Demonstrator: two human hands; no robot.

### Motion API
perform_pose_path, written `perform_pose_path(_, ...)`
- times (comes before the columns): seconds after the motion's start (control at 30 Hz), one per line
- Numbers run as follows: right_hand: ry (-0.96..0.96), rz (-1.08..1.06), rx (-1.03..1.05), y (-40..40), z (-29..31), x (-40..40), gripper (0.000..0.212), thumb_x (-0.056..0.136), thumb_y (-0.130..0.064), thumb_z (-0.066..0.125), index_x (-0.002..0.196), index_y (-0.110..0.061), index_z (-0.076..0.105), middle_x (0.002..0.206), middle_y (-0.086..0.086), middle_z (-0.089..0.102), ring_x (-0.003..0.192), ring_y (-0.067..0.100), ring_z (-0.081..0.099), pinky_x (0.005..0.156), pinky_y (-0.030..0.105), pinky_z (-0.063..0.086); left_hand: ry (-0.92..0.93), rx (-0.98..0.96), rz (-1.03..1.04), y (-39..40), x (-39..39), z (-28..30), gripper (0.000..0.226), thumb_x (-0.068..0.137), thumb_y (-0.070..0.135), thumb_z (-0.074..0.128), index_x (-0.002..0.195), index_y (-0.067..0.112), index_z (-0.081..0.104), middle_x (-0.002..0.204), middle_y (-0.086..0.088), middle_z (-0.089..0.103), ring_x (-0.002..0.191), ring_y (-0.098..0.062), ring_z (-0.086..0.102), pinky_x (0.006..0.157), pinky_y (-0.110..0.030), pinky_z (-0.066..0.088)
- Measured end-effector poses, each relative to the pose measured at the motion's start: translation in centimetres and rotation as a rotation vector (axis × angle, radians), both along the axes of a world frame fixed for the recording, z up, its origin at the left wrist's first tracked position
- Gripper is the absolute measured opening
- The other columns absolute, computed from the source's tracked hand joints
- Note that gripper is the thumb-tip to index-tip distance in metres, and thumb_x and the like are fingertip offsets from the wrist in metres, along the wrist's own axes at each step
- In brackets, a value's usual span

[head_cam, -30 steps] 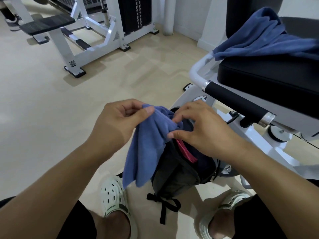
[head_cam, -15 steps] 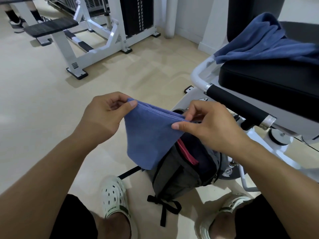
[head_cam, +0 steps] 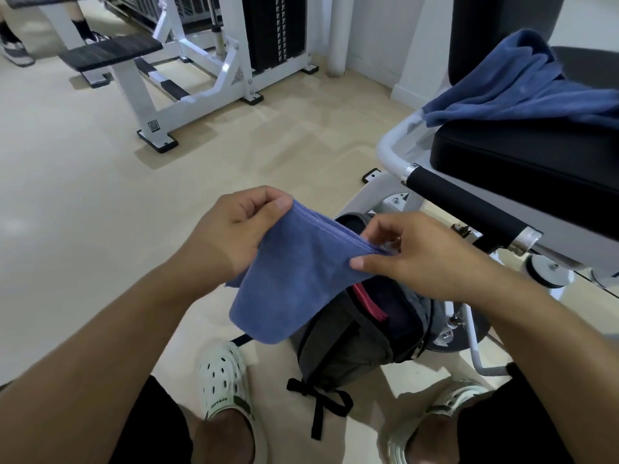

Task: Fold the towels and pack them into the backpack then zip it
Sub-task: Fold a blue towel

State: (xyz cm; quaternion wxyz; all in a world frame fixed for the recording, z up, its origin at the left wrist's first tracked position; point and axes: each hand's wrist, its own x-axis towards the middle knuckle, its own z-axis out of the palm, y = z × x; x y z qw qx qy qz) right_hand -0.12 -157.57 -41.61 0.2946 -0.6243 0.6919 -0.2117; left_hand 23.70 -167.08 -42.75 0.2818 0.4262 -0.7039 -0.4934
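Observation:
A folded blue towel hangs in the air between my hands, its top edge stretched level. My left hand pinches the left end of that edge, and my right hand pinches the right end. Directly below stands a dark grey backpack on the floor between my feet, its top unzipped, with a pink item showing inside. The towel covers part of the bag's opening. A second blue towel lies crumpled on the black seat pad at the right.
A gym machine with a black seat pad, a padded handle bar and a white frame stands close on the right. Another white machine stands far left on the beige floor. Someone's feet show at the top left. My white clogs flank the backpack.
The towel went from a bunched clump to a flat folded panel pulled taut between both hands. My hands moved apart and lifted slightly above the backpack.

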Motion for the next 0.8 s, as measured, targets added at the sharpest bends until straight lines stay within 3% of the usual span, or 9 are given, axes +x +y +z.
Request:
perform_pose_path(0.1, -0.051, 0.038, -0.051, 0.4, -0.1, 1.5, 0.025, 0.083, -0.051, 0.076, 0.092, -0.029, 0.067, 0.085, -0.011, 0.07, 0.076, 0.005, 0.064, 0.068, 0.023, 0.05, 0.059, 0.019, -0.059, 0.7, -0.7, 0.3, 0.025, 0.104, 0.033, 0.053, 0.095, 0.021, 0.073, 0.091, 0.002, 0.073, 0.088, -0.01, 0.064, 0.092, -0.04, 0.052)
perform_pose_path(0.23, -0.096, -0.09, -0.228, 0.3, 0.4, 2.3, 0.035, 0.082, -0.048, 0.079, 0.073, -0.019, 0.062, 0.068, 0.002, 0.063, 0.058, 0.013, 0.052, 0.052, 0.024, 0.039, 0.08, -0.029, 0.038, 0.2, -1.2, 0.2, 0.023, 0.105, 0.027, 0.052, 0.095, 0.021, 0.073, 0.094, 0.008, 0.076, 0.09, -0.009, 0.069, 0.093, -0.033, 0.054)
perform_pose_path(0.37, 0.055, 0.055, -0.066, 0.6, 0.9, 2.7, 0.051, 0.076, -0.058, 0.079, 0.066, -0.016, 0.051, 0.056, -0.008, 0.048, 0.053, 0.008, 0.043, 0.05, 0.022, 0.034, -0.051, 0.009, -0.028, 0.4, -1.8, -0.5, 0.024, 0.105, 0.023, 0.051, 0.093, 0.018, 0.071, 0.092, 0.0, 0.076, 0.082, -0.007, 0.066, 0.083, -0.022, 0.052)
perform_pose_path(0.47, 0.142, -0.178, -0.096, 0.2, 0.9, 2.3, 0.05, 0.075, -0.063, 0.077, 0.065, -0.021, 0.054, 0.056, -0.012, 0.058, 0.052, 0.005, 0.051, 0.048, 0.019, 0.033, -0.039, 0.045, -0.004, 0.4, -2.1, -0.5, 0.028, 0.106, 0.028, 0.048, 0.093, 0.017, 0.069, 0.095, -0.002, 0.075, 0.086, -0.015, 0.066, 0.087, -0.03, 0.053)
perform_pose_path(0.57, 0.056, 0.005, -0.07, 0.7, 1.3, 3.4, 0.045, 0.076, -0.064, 0.073, 0.073, -0.022, 0.058, 0.065, -0.006, 0.061, 0.055, 0.008, 0.052, 0.049, 0.021, 0.037, -0.097, -0.064, 0.099, 0.8, -2.6, -0.7, 0.031, 0.108, 0.031, 0.042, 0.093, 0.013, 0.063, 0.093, -0.011, 0.069, 0.085, -0.023, 0.062, 0.081, -0.031, 0.048)
perform_pose_path(0.63, -0.054, 0.157, 0.01, 1.0, 1.3, 4.0, 0.044, 0.08, -0.061, 0.073, 0.08, -0.019, 0.062, 0.073, 0.002, 0.066, 0.063, 0.016, 0.06, 0.057, 0.031, 0.046, -0.088, -0.129, 0.144, 1.5, -3.0, -0.7, 0.033, 0.109, 0.029, 0.038, 0.092, 0.01, 0.059, 0.088, -0.013, 0.065, 0.081, -0.023, 0.056, 0.071, -0.026, 0.044)
perform_pose_path(0.7, -0.097, 0.104, 0.013, 0.8, 1.2, 3.3, 0.046, 0.078, -0.059, 0.075, 0.079, -0.015, 0.063, 0.075, 0.006, 0.067, 0.066, 0.02, 0.063, 0.061, 0.035, 0.048, -0.044, -0.167, 0.137, 2.1, -3.2, -0.6, 0.034, 0.109, 0.028, 0.037, 0.09, 0.008, 0.057, 0.085, -0.013, 0.063, 0.078, -0.023, 0.055, 0.068, -0.024, 0.042)
perform_pose_path(0.8, -0.164, -0.001, -0.064, 0.6, 0.7, 2.9, 0.044, 0.075, -0.062, 0.074, 0.079, -0.021, 0.06, 0.076, 0.001, 0.067, 0.063, 0.008, 0.057, 0.062, 0.028, 0.046, 0.009, -0.24, 0.065, 2.4, -3.3, -0.6, 0.032, 0.109, 0.027, 0.039, 0.088, 0.012, 0.058, 0.081, -0.007, 0.063, 0.074, -0.017, 0.055, 0.068, -0.02, 0.042)
